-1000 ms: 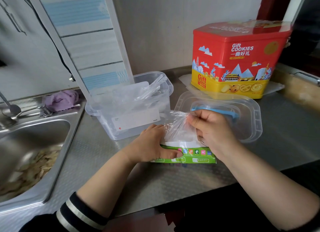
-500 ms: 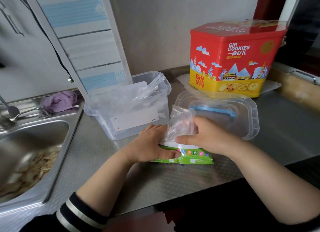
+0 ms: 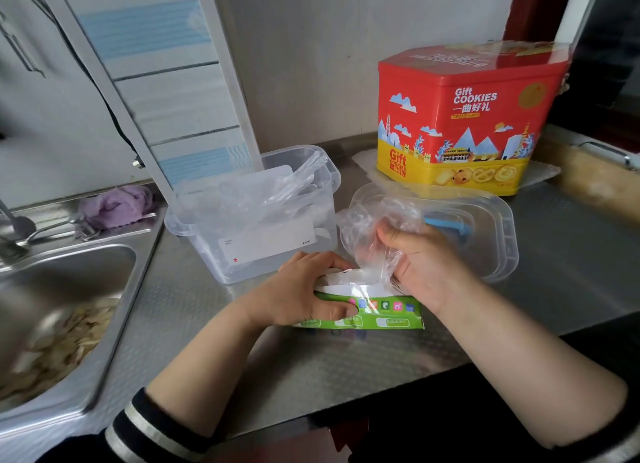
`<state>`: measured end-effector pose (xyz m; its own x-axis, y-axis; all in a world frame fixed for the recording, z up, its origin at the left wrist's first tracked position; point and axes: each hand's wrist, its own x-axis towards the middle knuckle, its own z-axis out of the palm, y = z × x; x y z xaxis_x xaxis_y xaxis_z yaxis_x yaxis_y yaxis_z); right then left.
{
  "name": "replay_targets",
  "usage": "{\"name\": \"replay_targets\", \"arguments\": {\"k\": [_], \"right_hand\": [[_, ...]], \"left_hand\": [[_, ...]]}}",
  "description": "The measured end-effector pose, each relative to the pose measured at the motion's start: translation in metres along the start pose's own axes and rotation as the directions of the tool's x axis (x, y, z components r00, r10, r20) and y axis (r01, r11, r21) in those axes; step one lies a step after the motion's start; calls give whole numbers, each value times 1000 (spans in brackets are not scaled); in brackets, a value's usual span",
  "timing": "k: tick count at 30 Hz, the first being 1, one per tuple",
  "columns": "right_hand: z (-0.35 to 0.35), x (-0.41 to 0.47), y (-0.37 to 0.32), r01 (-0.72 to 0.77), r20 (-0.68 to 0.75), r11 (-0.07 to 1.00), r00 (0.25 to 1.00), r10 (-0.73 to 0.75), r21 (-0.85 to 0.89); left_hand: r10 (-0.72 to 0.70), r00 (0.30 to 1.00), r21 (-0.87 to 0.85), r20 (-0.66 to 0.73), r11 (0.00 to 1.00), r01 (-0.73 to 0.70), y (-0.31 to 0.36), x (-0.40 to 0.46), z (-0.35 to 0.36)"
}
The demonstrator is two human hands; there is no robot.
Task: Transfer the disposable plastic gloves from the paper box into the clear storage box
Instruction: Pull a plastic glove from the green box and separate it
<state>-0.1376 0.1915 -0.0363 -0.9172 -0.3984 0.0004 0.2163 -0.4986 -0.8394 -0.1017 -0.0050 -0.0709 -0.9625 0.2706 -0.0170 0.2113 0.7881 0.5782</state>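
Note:
A green paper box lies flat on the steel counter near the front edge. My left hand grips its left end, thumb across the green front and fingers over the top. My right hand holds a crumpled bunch of clear plastic gloves just above the box's opening, with a tail of film still reaching into it. The clear storage box stands just behind and to the left, open, with several clear gloves sticking up inside it.
The storage box's clear lid with a blue handle lies upside down behind my right hand. A red and yellow cookie tin stands at the back right. A steel sink with scraps lies left, a purple cloth on its rim.
My right hand has pulled the bunch of gloves up and out of the paper box, lifting it higher and slightly left. My left hand stays on the box.

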Motion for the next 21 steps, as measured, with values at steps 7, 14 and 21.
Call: {"name": "replay_targets", "arguments": {"k": [7,14,21], "right_hand": [[-2,-3,2,118,153,957,985,-79,-266],[-15,-2,-33,160,420,681,876,235,-714],[-7,-2,7,235,257,599,965,-50,-766]], "left_hand": [[7,999,31,48,999,-9,8,-3,-3],[42,998,-149,-37,988,-47,6,-10,-3],[58,984,-321,-166,941,-110,47,-27,-30]]}}
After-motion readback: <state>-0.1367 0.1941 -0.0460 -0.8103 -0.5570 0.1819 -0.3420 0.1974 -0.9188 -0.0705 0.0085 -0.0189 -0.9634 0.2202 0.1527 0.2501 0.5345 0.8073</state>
